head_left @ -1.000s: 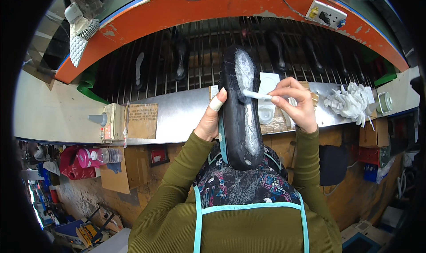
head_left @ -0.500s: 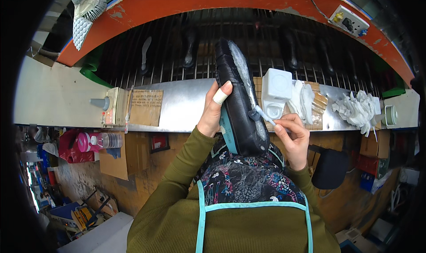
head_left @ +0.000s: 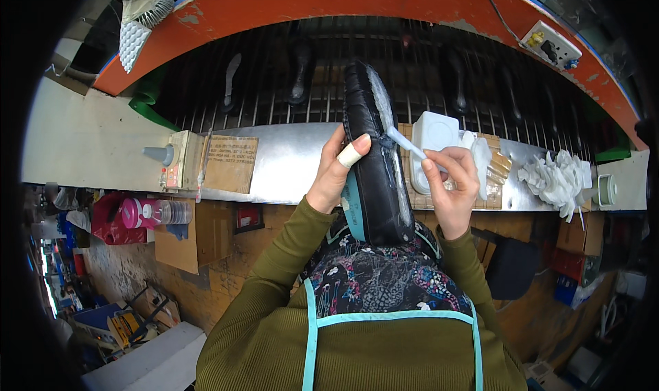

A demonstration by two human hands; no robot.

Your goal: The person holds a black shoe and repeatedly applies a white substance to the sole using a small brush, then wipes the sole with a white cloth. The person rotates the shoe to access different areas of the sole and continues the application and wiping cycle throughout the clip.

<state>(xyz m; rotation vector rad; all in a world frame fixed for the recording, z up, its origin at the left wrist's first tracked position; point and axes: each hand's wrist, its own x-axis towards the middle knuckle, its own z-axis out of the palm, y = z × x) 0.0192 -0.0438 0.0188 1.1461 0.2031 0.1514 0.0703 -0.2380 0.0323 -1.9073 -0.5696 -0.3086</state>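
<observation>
My left hand, with pale tape round its thumb, grips a black shoe upper on a teal shoe last. The shoe is tipped on its side with the toe pointing away, and a whitish, wet-looking band runs along its underside edge. Between thumb and fingers my right hand pinches a small white brush. The brush head touches the whitish band about midway along the shoe. Just behind my right hand stands a white plastic container, partly hidden by the fingers.
Metal rods of a rack lie beyond the bench, with dark soles on them. White gloves and a crumpled white heap sit at right. Cardboard lies at left. An orange beam arches across the back.
The brush in my right hand has moved away from me along the shoe's edge, from near the heel to about the middle. My left hand keeps its hold on the shoe.
</observation>
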